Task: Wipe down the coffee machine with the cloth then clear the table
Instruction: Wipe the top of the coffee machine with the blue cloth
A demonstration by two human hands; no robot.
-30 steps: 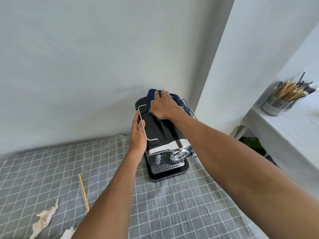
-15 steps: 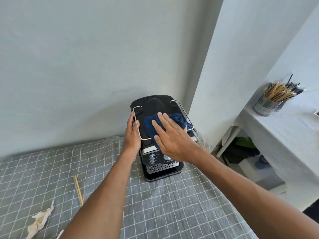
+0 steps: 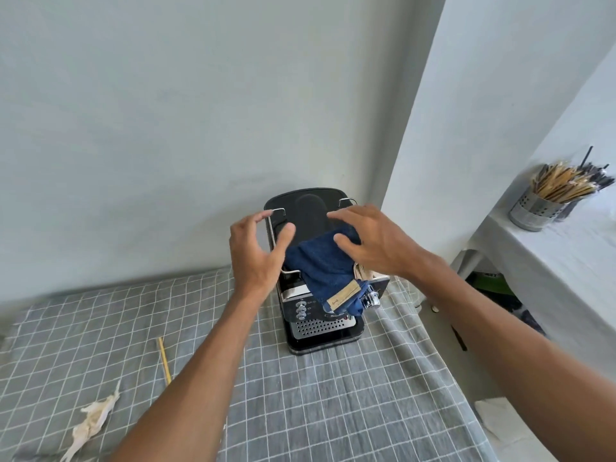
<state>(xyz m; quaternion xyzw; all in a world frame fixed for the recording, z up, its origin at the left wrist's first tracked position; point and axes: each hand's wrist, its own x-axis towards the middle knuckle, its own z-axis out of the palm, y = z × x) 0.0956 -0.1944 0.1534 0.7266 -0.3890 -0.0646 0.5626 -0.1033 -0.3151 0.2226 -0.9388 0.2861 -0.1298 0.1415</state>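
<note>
A black and chrome coffee machine (image 3: 310, 208) stands at the back of the grey checked table (image 3: 333, 401), against the wall. A dark blue cloth (image 3: 320, 266) with a tan label lies draped over its top and hangs down the front. My right hand (image 3: 376, 241) hovers over the cloth's right side with fingers spread, thumb at the cloth's upper edge. My left hand (image 3: 256, 251) is lifted beside the machine's left wire rail, fingers apart and holding nothing.
A thin wooden stick (image 3: 164, 360) and a crumpled tissue (image 3: 93, 418) lie on the table's left part. At the right, a white-covered side table carries a metal holder (image 3: 536, 210) full of chopsticks. The table's right edge drops off near a white paper (image 3: 493, 416).
My left hand has let go of the machine's side and lifted away. My right hand has risen off the cloth, which has slid forward and now hangs over the front.
</note>
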